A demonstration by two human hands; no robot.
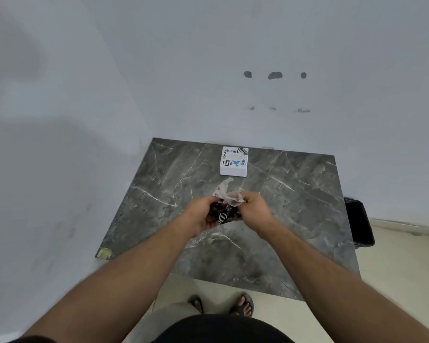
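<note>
Over the grey marble worktop point(295, 199), the left hand point(203, 214) grips a small dark printed packet point(223, 214); the right hand point(254, 209) pinches its thin translucent wrapper point(224, 191), seemingly half peeled, removal unfinished.

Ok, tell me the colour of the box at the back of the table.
The box is white, with printed stickers on top; head view.

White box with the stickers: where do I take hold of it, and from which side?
Grip the white box across its left and right side walls, from above. It lies flat with bare table on both sides, and the wall stands close behind. Free a hand first: the left hand holds a dark bundle, the right hand pinches its plastic wrap.
</note>
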